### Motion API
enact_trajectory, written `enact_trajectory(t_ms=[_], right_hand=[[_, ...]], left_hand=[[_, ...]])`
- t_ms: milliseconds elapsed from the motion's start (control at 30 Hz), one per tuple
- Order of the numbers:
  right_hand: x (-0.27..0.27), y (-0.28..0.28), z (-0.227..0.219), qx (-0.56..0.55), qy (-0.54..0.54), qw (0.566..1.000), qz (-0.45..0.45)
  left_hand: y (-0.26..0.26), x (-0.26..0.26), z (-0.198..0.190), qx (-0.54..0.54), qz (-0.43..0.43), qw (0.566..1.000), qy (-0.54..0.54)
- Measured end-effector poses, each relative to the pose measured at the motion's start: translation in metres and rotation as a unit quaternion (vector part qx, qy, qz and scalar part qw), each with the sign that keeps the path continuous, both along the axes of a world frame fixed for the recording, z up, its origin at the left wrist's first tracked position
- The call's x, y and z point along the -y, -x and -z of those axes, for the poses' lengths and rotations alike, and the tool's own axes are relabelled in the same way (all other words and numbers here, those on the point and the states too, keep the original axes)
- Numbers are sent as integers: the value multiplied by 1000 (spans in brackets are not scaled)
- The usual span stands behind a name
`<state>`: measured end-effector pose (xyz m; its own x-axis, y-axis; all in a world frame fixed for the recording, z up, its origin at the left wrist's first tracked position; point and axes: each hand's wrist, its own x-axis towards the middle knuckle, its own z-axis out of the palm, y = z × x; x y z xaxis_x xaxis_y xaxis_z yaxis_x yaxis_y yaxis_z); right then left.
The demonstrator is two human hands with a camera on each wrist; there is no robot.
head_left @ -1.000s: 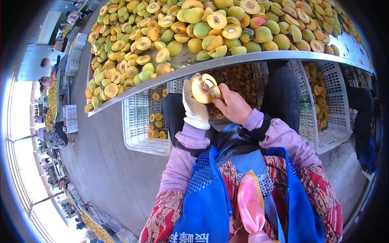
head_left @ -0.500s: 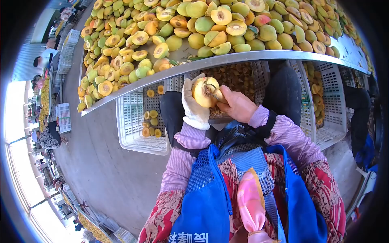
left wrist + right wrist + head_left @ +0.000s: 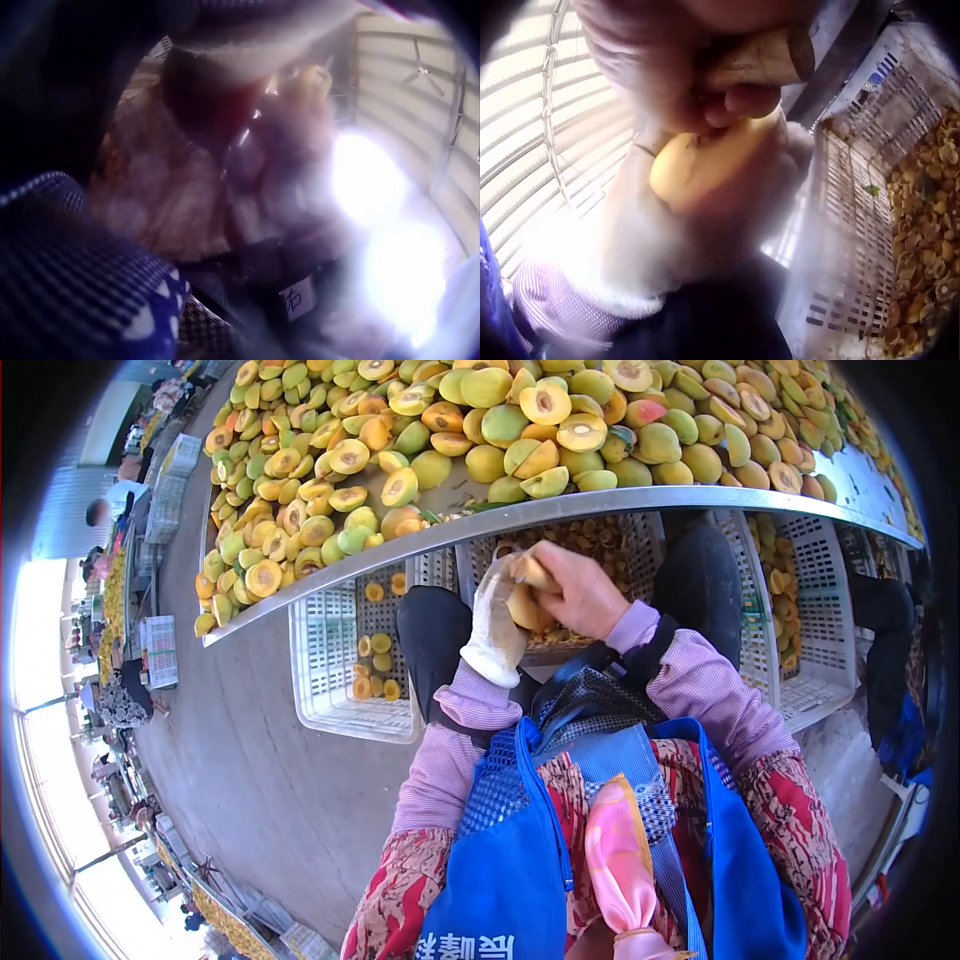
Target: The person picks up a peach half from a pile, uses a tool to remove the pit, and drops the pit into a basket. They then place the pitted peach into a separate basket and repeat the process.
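My gloved left hand (image 3: 497,622) cupped one peach (image 3: 524,606) — right hand (image 3: 578,590) clamped a wooden-handled tool (image 3: 759,56) against it. Judging by the table (image 3: 560,507), plenty of whole fruit was left, and the crate (image 3: 628,530) below held lots of pits.

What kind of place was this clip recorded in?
Probably a fruit-processing shed: a long metal table heaped with whole and halved peaches, white plastic crates beneath holding pits and halves, and other workers along similar tables.
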<state>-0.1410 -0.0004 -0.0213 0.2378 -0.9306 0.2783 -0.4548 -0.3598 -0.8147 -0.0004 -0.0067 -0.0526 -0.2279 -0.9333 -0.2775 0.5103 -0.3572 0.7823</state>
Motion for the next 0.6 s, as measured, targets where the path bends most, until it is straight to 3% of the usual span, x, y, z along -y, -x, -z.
enact_trajectory(t_ms=[33,100,167,200,233,300,600], right_hand=[[-3,-2,0,4,3,1000,-23],[-22,-3,4,2,-119,992,-52],[-45,-1,9,59,-224,968,-93],[-52,4,6,9,-239,965,-111],[-53,4,3,8,-239,965,-110],[-54,2,-4,14,-168,986,-12],[-31,-14,0,-87,-173,980,38]], left_hand=[[0,3,1,0,3,1000,1],[-2,7,-9,-114,-53,987,-95],[-6,3,-23,-72,-26,995,-63],[-6,1,-25,-59,-22,996,-56],[-6,-2,-26,-45,-14,998,-52],[-1,-3,-20,-53,-36,996,-55],[3,0,0,-88,-81,992,-41]])
